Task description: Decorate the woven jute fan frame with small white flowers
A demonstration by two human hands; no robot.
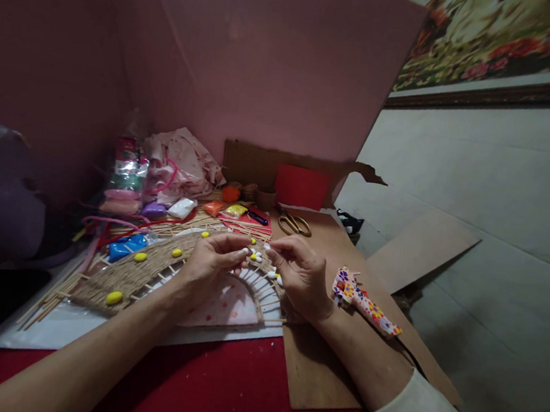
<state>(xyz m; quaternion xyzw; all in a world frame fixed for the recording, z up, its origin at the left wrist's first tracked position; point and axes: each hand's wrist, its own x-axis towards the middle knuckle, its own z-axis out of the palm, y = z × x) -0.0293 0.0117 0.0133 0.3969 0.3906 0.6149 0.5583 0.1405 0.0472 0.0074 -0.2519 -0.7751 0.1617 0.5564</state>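
Observation:
My left hand (215,259) is over the middle of a fan-shaped craft piece wrapped in brown twine (155,269), thumb and forefinger pinched together. A pale spot shows at its thumb tip; I cannot tell whether it is nail or material. Just to the right, my right hand (300,271) pinches a small white piece of clay (267,247). Yellow ovals (114,297) dot the twine band, and white petal-like bits (271,275) lie around yellow ones near the right hand. Below the band are thin sticks and a pink patterned fabric half-circle (223,302).
Behind the hands are packets of coloured clay, among them a white packet (182,207) and a blue packet (127,247). Gold-handled scissors (295,222) lie on brown board. A flower-patterned cloth item (367,304) is at the right. Red cloth (197,381) covers the table's front.

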